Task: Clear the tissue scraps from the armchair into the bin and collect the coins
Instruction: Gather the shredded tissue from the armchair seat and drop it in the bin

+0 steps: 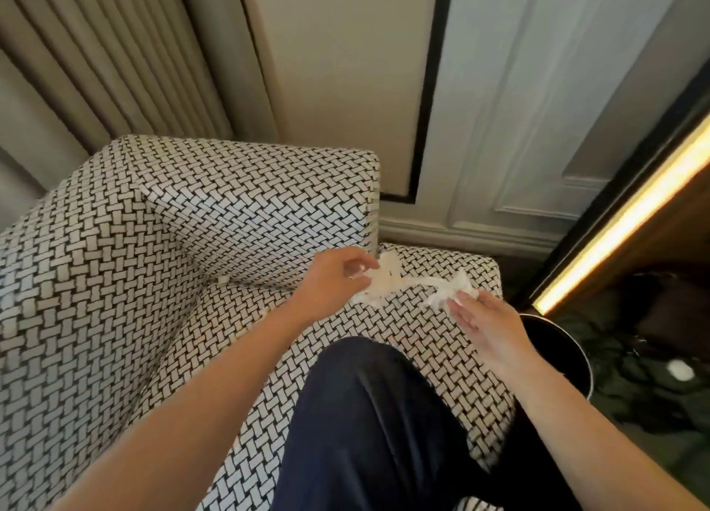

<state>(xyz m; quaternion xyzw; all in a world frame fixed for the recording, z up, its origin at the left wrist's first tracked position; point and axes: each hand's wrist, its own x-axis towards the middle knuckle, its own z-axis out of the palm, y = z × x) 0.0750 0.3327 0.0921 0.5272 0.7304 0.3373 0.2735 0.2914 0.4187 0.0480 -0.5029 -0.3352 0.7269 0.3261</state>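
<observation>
The armchair [126, 280] has black-and-white woven upholstery and fills the left and middle. White tissue scraps [388, 280] lie on the far part of its seat. My left hand [330, 284] pinches the left scrap with fingers curled. A second clump of tissue [451, 293] sits at the fingertips of my right hand [486, 326], which rests on it with fingers fairly straight. The black round bin [568, 349] stands on the floor just right of the seat, partly hidden by my right arm. A small pale bit [222, 279] lies in the seat crease. No coins are visible.
My knee in dark trousers [376, 426] rests on the seat front. Curtains [115, 49] hang behind the chair, and a panelled wall [518, 126] is beyond. A lit strip on a dark cabinet [622, 218] runs at right, above a dark patterned floor.
</observation>
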